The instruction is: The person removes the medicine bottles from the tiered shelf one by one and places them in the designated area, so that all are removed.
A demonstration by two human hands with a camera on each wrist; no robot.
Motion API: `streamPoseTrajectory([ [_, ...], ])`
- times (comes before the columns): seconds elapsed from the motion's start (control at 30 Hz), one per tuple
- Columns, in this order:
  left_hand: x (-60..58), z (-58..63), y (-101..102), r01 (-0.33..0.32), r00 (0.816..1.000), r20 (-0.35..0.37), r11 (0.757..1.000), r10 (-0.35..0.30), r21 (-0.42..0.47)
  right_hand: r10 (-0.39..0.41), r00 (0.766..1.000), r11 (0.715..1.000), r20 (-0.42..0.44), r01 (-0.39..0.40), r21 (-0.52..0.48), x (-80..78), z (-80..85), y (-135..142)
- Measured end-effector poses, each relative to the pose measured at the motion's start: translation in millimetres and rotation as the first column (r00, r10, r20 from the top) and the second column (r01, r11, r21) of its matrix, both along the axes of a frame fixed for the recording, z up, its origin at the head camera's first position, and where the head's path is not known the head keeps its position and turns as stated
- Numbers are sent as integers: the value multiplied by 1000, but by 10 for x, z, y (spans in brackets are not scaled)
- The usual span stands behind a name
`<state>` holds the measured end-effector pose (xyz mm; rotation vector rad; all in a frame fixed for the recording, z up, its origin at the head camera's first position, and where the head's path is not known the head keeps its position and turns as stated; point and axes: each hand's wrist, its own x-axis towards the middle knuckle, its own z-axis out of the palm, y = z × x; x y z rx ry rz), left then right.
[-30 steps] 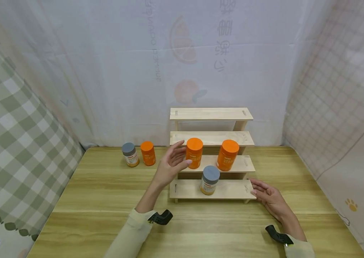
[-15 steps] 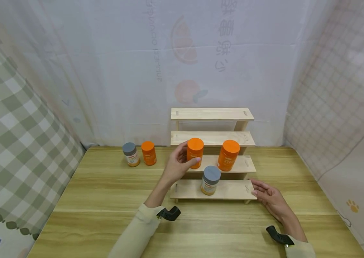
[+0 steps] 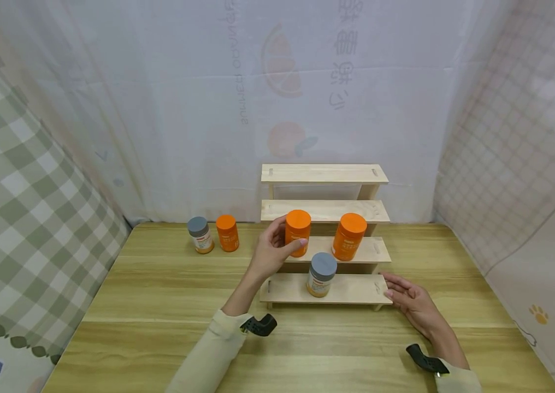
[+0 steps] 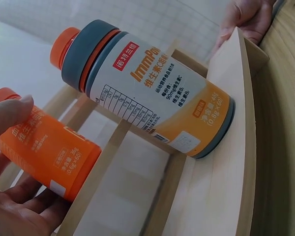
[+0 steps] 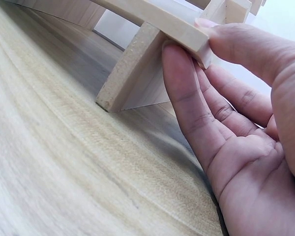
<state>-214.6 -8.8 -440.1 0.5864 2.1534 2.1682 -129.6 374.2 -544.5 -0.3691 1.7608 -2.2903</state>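
Right hand (image 3: 415,305) first, it's closest: one end of the bottom shelf (image 3: 356,289) is being pinched, thumb over the top, fingers tucked underneath. Standing on that shelf, a grey-lidded jar (image 4: 157,93) is being shown nicely by the left wrist cam, with "ImmPo…", "维生素C", "90mg" and "(0.8g×60)" being displayed on its white-and-orange label.

One step farther in, an orange jar (image 3: 298,234) is being gripped by the left hand (image 3: 267,256), thumb across the front and fingers curled behind, so it's sitting right inside the grip, upright on the second shelf (image 3: 376,248) of the wooden stand (image 3: 324,172). "(0.6g×60)" is being displayed on it, some other print being covered by the thumb.

Lids are on, so whatever's inside the jars is being hidden. A second orange jar (image 3: 349,237) is being supported on the same shelf, near the gripped one, to its right. Off left, a grey-topped jar (image 3: 201,234) and a third orange jar (image 3: 228,233) are being supported side by side on the table (image 3: 159,284). Farthest back, reversed "SUMMER" lettering is being shown on the curtain (image 3: 184,136).
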Motion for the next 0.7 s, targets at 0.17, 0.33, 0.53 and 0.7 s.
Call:
streamPoseTrajectory([
  [0.17, 16, 23, -13, -10, 1000, 9, 1000, 10, 5, 3, 1000, 1000, -5, -3, -7, -1, -4, 1],
  [0.33, 55, 48, -41, -25, 1000, 3, 1000, 25, 1, 3, 1000, 1000, -14, -3, -2, -5, -2, -6],
  [0.53, 102, 73, -102, -27, 1000, -6, 1000, 27, 4, 3, 1000, 1000, -15, -3, -6, -11, 1, -7],
  [0.7, 134, 90, -175, -34, 999, -1, 999, 34, 8, 4, 1000, 1000, -12, -4, -2, -8, -1, -8],
])
